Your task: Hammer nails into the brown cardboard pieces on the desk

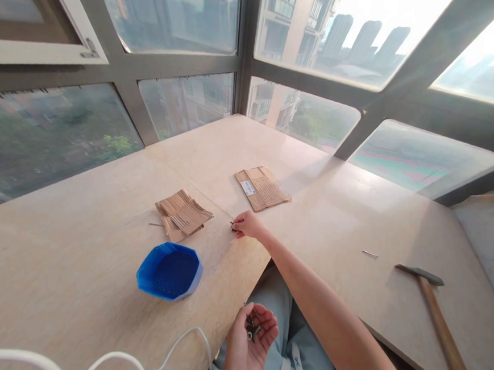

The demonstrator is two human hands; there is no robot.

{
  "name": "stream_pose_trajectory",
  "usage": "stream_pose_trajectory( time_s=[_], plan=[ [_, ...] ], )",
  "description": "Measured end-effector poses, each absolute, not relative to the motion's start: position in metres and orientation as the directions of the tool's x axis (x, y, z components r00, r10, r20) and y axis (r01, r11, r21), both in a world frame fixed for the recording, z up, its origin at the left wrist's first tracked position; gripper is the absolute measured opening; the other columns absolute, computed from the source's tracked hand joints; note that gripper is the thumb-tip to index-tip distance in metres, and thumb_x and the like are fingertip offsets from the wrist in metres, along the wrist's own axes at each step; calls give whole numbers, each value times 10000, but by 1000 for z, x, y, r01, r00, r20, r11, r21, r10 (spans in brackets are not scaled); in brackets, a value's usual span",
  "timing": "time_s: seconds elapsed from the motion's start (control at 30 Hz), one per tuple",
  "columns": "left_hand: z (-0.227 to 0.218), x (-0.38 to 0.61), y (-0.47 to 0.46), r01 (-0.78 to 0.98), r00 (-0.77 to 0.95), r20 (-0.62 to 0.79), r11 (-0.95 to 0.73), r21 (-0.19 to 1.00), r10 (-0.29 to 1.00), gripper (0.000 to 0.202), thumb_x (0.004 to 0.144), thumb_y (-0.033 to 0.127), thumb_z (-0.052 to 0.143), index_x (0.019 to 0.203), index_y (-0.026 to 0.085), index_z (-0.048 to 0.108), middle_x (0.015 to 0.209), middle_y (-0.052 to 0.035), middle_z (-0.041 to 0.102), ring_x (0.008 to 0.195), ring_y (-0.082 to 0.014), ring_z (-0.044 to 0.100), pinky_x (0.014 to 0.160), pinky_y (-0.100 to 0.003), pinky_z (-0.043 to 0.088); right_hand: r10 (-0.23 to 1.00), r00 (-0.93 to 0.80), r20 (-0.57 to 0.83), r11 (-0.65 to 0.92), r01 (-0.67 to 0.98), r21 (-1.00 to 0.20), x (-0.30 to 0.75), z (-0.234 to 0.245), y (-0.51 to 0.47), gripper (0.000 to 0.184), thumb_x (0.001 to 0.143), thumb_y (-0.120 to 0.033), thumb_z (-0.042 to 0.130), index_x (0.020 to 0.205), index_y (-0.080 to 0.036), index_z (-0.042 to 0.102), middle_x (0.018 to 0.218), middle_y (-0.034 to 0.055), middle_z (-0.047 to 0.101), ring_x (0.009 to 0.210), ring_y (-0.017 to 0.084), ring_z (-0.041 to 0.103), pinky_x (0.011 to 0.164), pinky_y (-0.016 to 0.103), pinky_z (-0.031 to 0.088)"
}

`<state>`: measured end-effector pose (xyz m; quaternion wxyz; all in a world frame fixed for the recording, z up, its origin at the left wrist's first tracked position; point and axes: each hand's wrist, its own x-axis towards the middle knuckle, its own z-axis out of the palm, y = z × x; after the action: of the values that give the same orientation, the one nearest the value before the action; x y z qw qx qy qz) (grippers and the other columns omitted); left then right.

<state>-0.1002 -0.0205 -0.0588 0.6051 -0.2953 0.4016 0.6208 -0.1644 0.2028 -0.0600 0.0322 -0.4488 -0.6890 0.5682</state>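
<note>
Head view: at your far left, a white cable [11, 353] loops along the near edge of the tabletop [77, 223]. Next comes a blue basket [150, 274], with a folded piece of cardboard [183, 211] just behind it and a thin rod [155, 224] poking out from under that. Your right hand [248, 224] pinches a small dark piece [233, 228] just over the tabletop, between the cardboard and a flat, labelled carton [266, 191]. Nearer you, your left hand [253, 351] is palm up, its fingers loosely curled and apart, cradling small metal parts [251, 329]. Further right lie a nail [370, 254] and a wooden-handled hammer [437, 317].
</note>
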Motion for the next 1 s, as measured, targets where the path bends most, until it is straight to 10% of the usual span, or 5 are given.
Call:
stream_pose_trajectory(
  time_s=[1.0],
  plan=[
    [-72, -102, -32, -982, -17, -840, 151, 117, 543, 179, 867, 201, 585, 729, 93, 622, 687, -97, 674, 623, -186, 671, 592, -288, 562, 766, -596, -239, 201, 576, -792, -139, -77, 213, 181, 810, -131, 600, 973, -109, 675, 718, 48, 715, 553, 116, 661, 488, 169, 416]
  ],
)
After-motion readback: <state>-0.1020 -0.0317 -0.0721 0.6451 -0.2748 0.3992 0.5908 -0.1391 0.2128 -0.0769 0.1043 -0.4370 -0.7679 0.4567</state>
